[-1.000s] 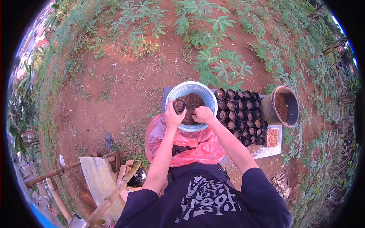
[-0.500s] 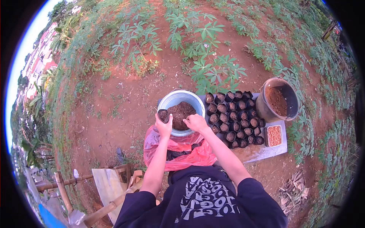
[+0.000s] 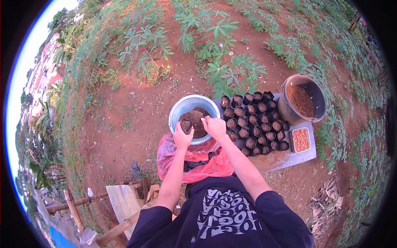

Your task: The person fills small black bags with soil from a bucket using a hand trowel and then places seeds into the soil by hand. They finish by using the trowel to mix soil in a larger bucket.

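Observation:
My left hand (image 3: pixel 182 137) is wrapped round a small black planting bag (image 3: pixel 186 125), which has dark soil in its mouth. It is over the near left part of a light blue bucket (image 3: pixel 175 110) that holds loose brown soil (image 3: pixel 200 112). My right hand (image 3: pixel 214 128) is above the bucket's right side, fingers curled together; whatever is in them is hidden. Below both wrists lies a crumpled red plastic bag (image 3: pixel 198 175) with black plastic showing in its opening.
Several soil-filled black bags (image 3: pixel 256 120) stand in rows on a grey board (image 3: pixel 285 160) at right. Beside them are a dark bucket (image 3: pixel 285 108) of reddish soil and a tray of orange grains (image 3: pixel 300 139). Bamboo poles (image 3: pixel 72 208) stand lower left; leafy plants (image 3: pixel 231 72) grow ahead.
My left hand has brought the planting bag rightward from the bucket's left rim to over the soil. My right hand has shifted slightly right and up, and its fingers are drawn in more.

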